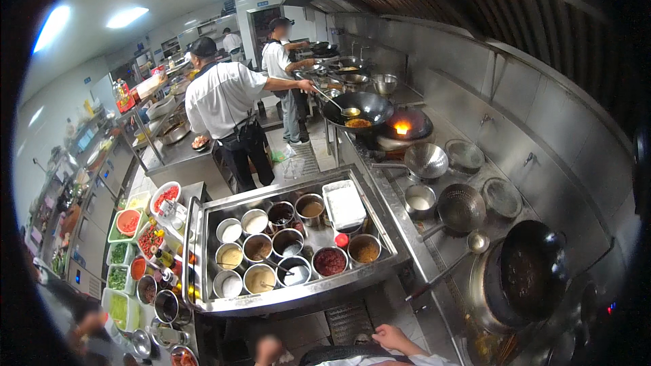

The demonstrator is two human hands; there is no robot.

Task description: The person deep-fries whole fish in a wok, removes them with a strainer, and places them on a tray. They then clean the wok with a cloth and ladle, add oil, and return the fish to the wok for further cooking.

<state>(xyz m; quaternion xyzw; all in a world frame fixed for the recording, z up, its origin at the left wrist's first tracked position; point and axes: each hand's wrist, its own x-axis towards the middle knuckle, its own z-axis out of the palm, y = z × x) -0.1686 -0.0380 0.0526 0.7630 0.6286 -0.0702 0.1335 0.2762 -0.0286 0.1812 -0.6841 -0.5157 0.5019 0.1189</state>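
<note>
At the bottom, my right hand (391, 338) is loosely curled beside my body, with nothing visible in it. My left hand (268, 349) is blurred at the bottom edge, a whitish thing beside it; its grip is unclear. Ahead of both is a steel seasoning cart (285, 299) holding metal pots of powders and sauces, including dark red paste (330, 261), and a white rectangular container (344, 205). To the right, a dark wok (526, 277) with dark liquid sits on the range. A ladle (477, 242) lies beside it, near a perforated strainer (461, 208).
A co-worker (226, 96) holds a ladle over another wok (358, 112), near a burner flame (402, 127). Farther back stands another person (277, 63). Chopped greens (119, 253) and bottles (163, 258) line the left. A blurred hand (90, 321) shows lower left.
</note>
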